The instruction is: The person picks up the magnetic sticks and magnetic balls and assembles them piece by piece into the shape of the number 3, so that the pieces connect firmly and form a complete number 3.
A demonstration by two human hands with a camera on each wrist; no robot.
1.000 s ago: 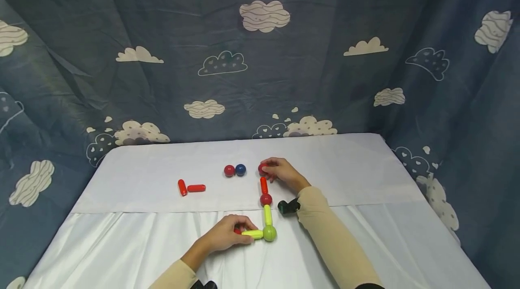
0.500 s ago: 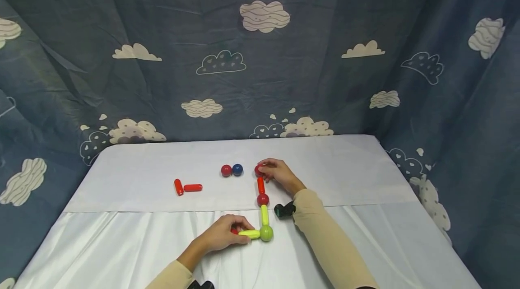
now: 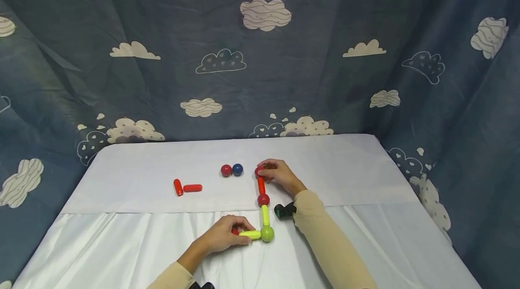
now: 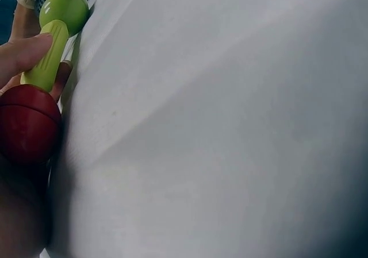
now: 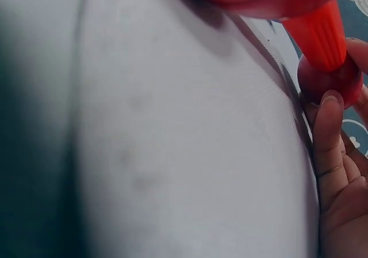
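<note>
A chain of toy rods and balls lies on the white cloth. My right hand [image 3: 280,175] pinches the far red ball [image 5: 319,88] between thumb and fingers, and the red rod [image 3: 261,186] meets that ball. Nearer comes a second red ball [image 3: 263,199], then a yellow-green rod [image 3: 265,215] and a green ball [image 3: 267,233] at the corner. My left hand [image 3: 221,235] grips the other yellow-green rod [image 4: 47,62], which runs left from the green ball. At its left end sits another red ball [image 4: 29,124], mostly hidden by my hand in the head view.
A loose red ball [image 3: 226,170] and a blue ball [image 3: 237,170] sit side by side left of my right hand. Two red rods [image 3: 178,187] lie further left, almost end to side. A cloud-print curtain [image 3: 260,76] hangs behind the table.
The right hand has brought its red ball slightly nearer, closing the gap to the end of the red rod. The left hand keeps its grip. The head view has shifted slightly.
</note>
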